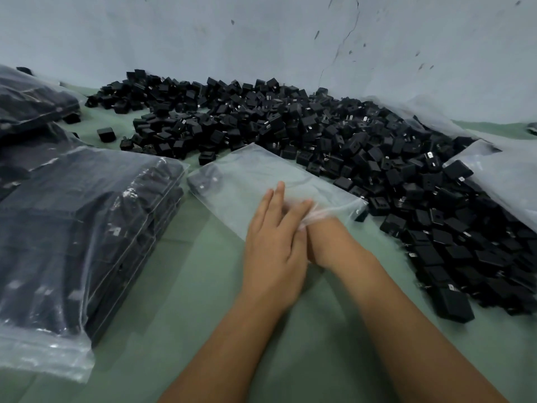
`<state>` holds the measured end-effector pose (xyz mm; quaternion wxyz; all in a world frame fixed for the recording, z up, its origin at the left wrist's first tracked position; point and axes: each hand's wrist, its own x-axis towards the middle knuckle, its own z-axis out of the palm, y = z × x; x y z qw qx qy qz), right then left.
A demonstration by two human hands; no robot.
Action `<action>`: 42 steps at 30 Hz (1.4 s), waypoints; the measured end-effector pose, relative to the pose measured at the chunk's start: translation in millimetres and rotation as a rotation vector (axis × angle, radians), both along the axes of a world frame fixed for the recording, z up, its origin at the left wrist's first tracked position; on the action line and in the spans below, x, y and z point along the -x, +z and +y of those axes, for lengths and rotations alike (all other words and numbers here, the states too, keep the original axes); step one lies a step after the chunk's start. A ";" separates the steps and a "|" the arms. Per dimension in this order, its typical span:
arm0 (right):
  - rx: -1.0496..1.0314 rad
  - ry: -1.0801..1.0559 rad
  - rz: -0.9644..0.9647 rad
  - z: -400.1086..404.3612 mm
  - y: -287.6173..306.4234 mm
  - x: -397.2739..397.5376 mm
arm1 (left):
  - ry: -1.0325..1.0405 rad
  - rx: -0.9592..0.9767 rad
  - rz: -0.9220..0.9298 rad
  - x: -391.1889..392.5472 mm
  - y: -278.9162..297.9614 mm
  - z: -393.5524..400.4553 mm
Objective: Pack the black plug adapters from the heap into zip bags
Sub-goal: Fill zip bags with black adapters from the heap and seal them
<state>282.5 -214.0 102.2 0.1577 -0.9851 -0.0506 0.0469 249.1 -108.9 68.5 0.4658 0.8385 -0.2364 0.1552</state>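
Your left hand (274, 245) lies flat on the near end of the clear zip bag (261, 181), fingers straight and close together, pressing the plastic onto the green table (203, 301). Your right hand (312, 228) is pushed into the mouth of that same bag; its fingers are hidden behind the left hand and under crumpled plastic, so you cannot tell whether they are curled or straight, or whether they hold anything.

The bag stretches away from your fingertips towards the heap of black plug adapters (334, 132), and its far edge touches the front of the heap. Inside it, at the far left corner well beyond your fingers, you can see dark adapters (205, 180); blur keeps you from counting them, but they are few.

The heap runs along the pale wall (261, 39) from the left and curves round to your right, holding far too many adapters to count. One stray adapter (105, 134) sits alone just left of the heap.

To your left lies one filled bag (81, 242) packed dark with adapters, its zip end nearest you, and behind it at least one more filled bag (32, 103). On your right, a pile of empty clear bags (505, 175) rests on the heap.
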 end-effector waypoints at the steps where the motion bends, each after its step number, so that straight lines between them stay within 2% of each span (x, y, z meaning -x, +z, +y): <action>1: -0.022 -0.034 -0.171 -7.1 -1.1 13.9 | -0.007 -0.006 0.033 -1.3 -0.6 -0.3; 4: -0.169 -0.220 -0.827 -32.0 -17.5 58.8 | -0.027 0.020 0.175 -4.4 -4.3 1.5; 5: -0.154 -0.305 -0.959 -39.3 -20.6 63.5 | -0.029 0.025 0.235 -5.4 -5.3 3.3; 6: -0.146 -0.384 -1.005 -46.3 -21.5 64.3 | -0.031 0.013 0.287 -6.3 -6.2 5.4; 8: -0.067 -0.619 -0.943 -58.8 -19.1 63.8 | -0.040 -0.056 0.340 -8.1 -6.4 8.5; 10: 0.112 -0.803 -0.693 -71.7 -22.1 63.9 | -0.038 -0.157 0.334 -10.8 -5.5 7.8; 12: 0.274 -0.858 -0.455 -77.5 -29.5 62.6 | -0.001 -0.322 0.278 -14.2 -4.2 2.9; 15: 0.329 -0.841 -0.434 -77.9 -31.9 58.2 | 0.062 -0.510 0.251 -17.2 -2.3 -4.6; 18: 0.343 -0.863 -0.429 -77.2 -31.0 58.1 | 0.071 -0.533 0.237 -16.0 -4.6 -5.8; 21: 0.320 -0.867 -0.457 -74.6 -31.1 60.1 | 0.066 -0.417 0.216 -14.3 -6.4 -2.6; 23: 0.241 -0.833 -0.594 -72.0 -29.4 59.8 | 0.055 -0.294 0.229 -15.2 -5.5 -0.6; 25: -0.003 -0.690 -0.834 -66.8 -25.5 59.8 | 0.033 -0.228 0.239 -16.7 -4.4 0.3; 27: -0.296 -0.462 -0.963 -55.6 -23.5 59.6 | 0.023 -0.120 0.256 -15.9 -3.1 0.7; 29: -0.551 -0.304 -0.882 -38.4 -25.5 60.0 | 0.027 0.027 0.282 -14.7 -2.4 0.9; 31: -0.694 -0.224 -0.686 -25.2 -28.5 58.6 | 0.023 0.135 0.348 -15.0 -2.3 1.0; 33: -0.635 -0.181 -0.539 -22.5 -33.0 55.9 | 0.019 0.173 0.391 -15.4 -3.3 0.9; 37: -0.370 -0.260 -0.597 -31.9 -38.5 54.1 | 0.019 0.173 0.383 -14.9 -4.6 0.1; 42: -0.396 -0.318 -0.638 -40.6 -30.7 64.3 | 0.023 0.173 0.375 -16.6 -6.4 -0.7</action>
